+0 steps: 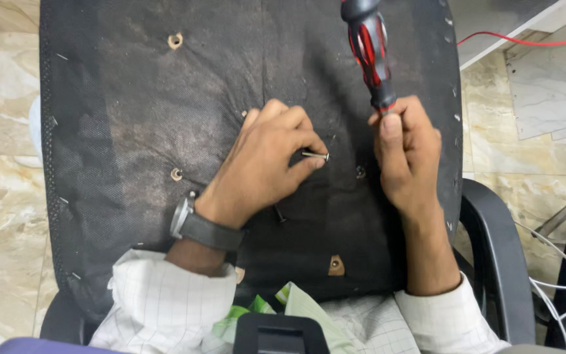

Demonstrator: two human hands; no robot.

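Head view: a bolt is pinched in the left hand at the centre of the upturned chair seat. A screwdriver, pointing to 12 o'clock, is grasped by the right hand. The bolt is best kept square to the hole at its 4 o'clock.

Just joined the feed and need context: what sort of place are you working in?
Probably an office or workroom floor: an upturned office chair seat with its armrest, polished marble-look floor tiles, and loose white cables beside a red wire.
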